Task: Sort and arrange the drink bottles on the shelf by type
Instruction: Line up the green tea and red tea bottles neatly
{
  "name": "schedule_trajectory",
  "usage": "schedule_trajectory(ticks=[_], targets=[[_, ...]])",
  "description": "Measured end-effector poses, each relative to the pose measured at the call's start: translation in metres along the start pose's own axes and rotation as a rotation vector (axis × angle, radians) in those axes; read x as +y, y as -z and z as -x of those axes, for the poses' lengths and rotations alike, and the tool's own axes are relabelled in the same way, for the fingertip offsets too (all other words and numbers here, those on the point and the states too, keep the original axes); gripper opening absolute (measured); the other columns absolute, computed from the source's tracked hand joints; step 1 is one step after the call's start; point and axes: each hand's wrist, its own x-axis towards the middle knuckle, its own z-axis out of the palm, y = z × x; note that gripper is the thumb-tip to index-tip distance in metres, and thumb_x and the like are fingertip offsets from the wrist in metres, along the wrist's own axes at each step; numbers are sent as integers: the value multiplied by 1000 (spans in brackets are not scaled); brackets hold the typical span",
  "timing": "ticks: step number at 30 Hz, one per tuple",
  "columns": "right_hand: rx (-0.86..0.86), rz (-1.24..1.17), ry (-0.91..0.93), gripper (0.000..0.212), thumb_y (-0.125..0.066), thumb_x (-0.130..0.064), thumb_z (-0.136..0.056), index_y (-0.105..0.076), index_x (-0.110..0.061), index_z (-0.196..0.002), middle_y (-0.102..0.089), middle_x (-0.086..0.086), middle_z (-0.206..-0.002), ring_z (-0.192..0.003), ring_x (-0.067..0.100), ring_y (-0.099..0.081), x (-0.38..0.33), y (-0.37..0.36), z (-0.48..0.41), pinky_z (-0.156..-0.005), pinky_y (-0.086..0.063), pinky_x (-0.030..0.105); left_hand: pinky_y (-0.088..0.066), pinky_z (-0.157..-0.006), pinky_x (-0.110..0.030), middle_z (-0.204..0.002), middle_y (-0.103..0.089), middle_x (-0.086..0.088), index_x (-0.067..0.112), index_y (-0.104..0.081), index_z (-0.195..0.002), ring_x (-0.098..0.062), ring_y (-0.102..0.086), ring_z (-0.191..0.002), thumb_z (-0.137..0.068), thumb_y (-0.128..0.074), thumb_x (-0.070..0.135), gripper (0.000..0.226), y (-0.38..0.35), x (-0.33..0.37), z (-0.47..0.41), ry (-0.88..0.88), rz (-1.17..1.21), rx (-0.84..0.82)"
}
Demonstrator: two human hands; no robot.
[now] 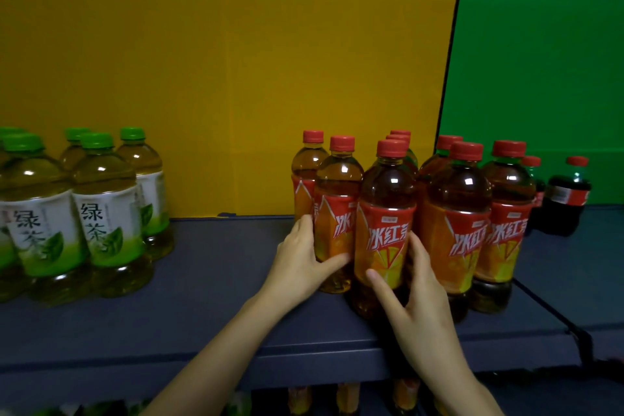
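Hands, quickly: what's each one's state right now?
Left hand: grips the paler red-capped plastic tea bottle.
Right hand: grips the darker red-capped plastic tea bottle.

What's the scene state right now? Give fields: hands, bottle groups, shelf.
left hand: grips paler red-cap bottle, thumb across its label
right hand: grips front red-cap bottle, bottle upright
red-cap group: clustered right of centre, upright
green-cap bottles: grouped at left, apart from the red caps
cola bottles: far right, in front of green panel
shelf: dark blue, open gap between the two tea groups
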Motion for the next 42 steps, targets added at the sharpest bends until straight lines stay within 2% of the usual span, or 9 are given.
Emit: schedule_trajectory(ticks=[8, 14, 19, 23, 28, 30, 34, 38, 42], targets=[[-117, -107, -85, 77, -56, -49, -70, -14, -37, -133, -41, -12, -133, -123, 1, -40, 0, 2, -3, -98, -33, 17, -49, -95, -38, -123, -56, 7, 31, -40, -121, -8, -54, -113, -66, -76, 47, 68, 18, -10, 7, 17, 78, -51], [-174, -161, -132, 85, -59, -50, -68, -21, -28, -140, -43, -14, -132, -121, 0, -42, -5, -4, -7, -99, -36, 19, -49, -93, -27, -118, -58, 8, 34, -40, -117, -6, -56, -110, -69, -77, 35, 61, 48, -23, 17, 44, 127, -26], [-236, -188, -143, 85, -62, -51, -67, -25, -29, -140, -46, -16, -131, -121, 0, -44, -12, -11, -14, -104, -40, 27, -48, -73, -6, -111, -57, 10, 27, -41, -116, 0, -57, -100, -72, -76, 22, 56, 69, -36, 12, 90, 194, -22], [-288, -223, -150, 84, -63, -53, -65, -28, -30, -138, -49, -16, -130, -121, 1, -45, -17, -20, -19, -104, -40, 30, -49, -72, -8, -115, -58, 2, 23, -42, -117, -9, -59, -103, -73, -75, 17, 55, 78, -46, 3, 118, 228, -34], [-316, -535, -329, 27, -36, -54, -83, -53, -42, -100, -56, -30, -102, -95, -13, -53, -28, -25, -34, -82, -41, 12, -47, -76, -12, -118, -56, 0, 23, -40, -118, -13, -58, -107, -75, -74, 15, 55, 82, -56, -7, 141, 256, -45], [-278, -574, -352, 31, -27, -47, -92, -56, -38, -91, -60, -27, -92, -86, -11, -57, -25, -30, -46, -77, -42, 12, -48, -80, -16, -119, -57, -2, 23, -40, -118, -16, -58, -109, -75, -73, 15, 55, 83, -61, -11, 150, 264, -46], [-279, -588, -370, 29, -34, -32, -98, -58, -29, -115, -63, -9, -117, -109, 6, -57, -20, -39, -64, -93, -45, 25, -49, -89, -27, -119, -55, -1, 23, -38, -118, -16, -57, -108, -77, -72, 15, 55, 85, -65, -16, 165, 274, -67], [-348, -731, -497, 42, -38, -25, -97, -41, -21, -138, -52, 0, -133, -122, 18, -49, -20, -51, -78, -106, -37, 39, -49, -91, -30, -121, -54, -3, 23, -36, -120, -17, -56, -111, -77, -71, 12, 56, 86, -70, -19, 181, 341, -88], [-454, -752, -554, 22, -42, -25, -95, -60, -16, -104, -67, -1, -91, -83, 11, -64, -18, -59, -87, -67, -53, 23, -49, -93, -32, -122, -55, -5, 23, -37, -120, -19, -55, -113, -78, -70, 11, 55, 84, -74, -22, 188, 364, -80]])
